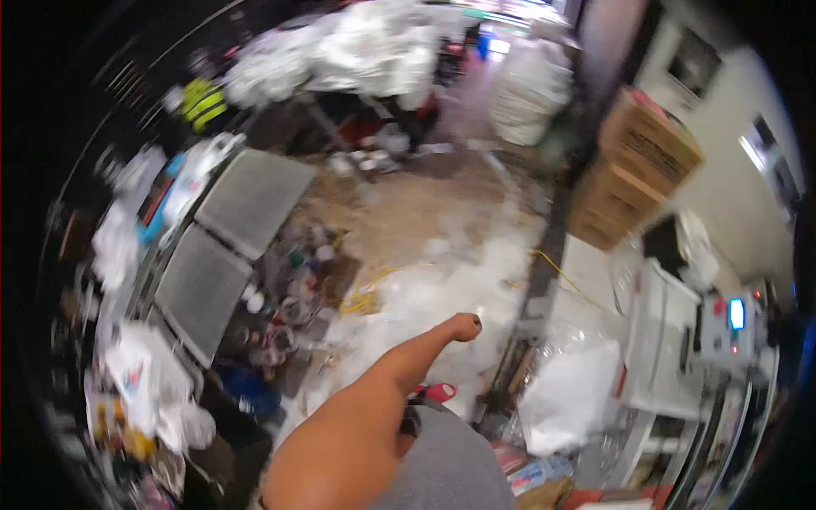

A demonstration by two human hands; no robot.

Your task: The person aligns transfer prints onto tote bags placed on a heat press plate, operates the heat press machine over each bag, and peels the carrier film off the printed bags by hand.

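Note:
My left arm reaches in from the bottom, and my left hand [466,326] is curled closed in front of my grey shirt [455,463]. Blur hides what its fingers hold, if anything. Below it lies a white, plastic-like sheet [408,310] spread over the floor. A red item [439,392] of unclear kind shows between my forearm and the shirt. My right hand is out of the picture.
Grey-seated chairs [204,289] stand at left, with white bags [140,374] and clutter around them. Stacked cardboard boxes [650,144] and a machine with a lit display [736,314] are at right. A yellow cord [361,302] lies on the floor. White bundles [365,51] fill the back.

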